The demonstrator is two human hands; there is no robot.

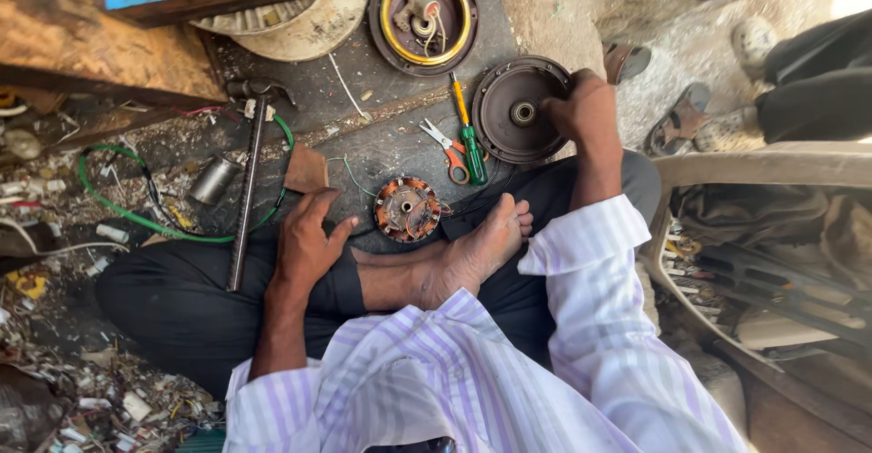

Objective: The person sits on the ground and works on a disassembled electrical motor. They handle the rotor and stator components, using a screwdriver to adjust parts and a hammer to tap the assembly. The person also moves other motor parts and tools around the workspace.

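Motor cover (520, 112) — the round, dark, dish-shaped metal one with a bright bearing hub at its centre — lies on the floor (381, 135) ahead of the seated person, and the right hand (581, 108) is on its right rim, fingers curled over the edge in a grip. The left hand (307, 235) holds nothing — it rests spread, palm down, on the left knee, thumb out to the side. By my reading the step in hand is getting hold of that cover; lifting it calls for a firm grip on the rim, since it looks heavy and dusty, and the free hand would help steady it.

Just left of the cover lies a green-handled screwdriver (468, 135), touching or nearly touching orange-handled scissors (447, 151). Nearer the crossed legs sits a copper-wound coil (406, 209), close to the bare foot (486, 244). Farther up there is a second round housing (423, 17) ringed in yellow, with wires and a small part inside. A hammer (247, 180) lies to the left, across a loop of green wire (136, 212), amid scraps.

The cover looks brown with grime, concentric ridges inside, open face up.
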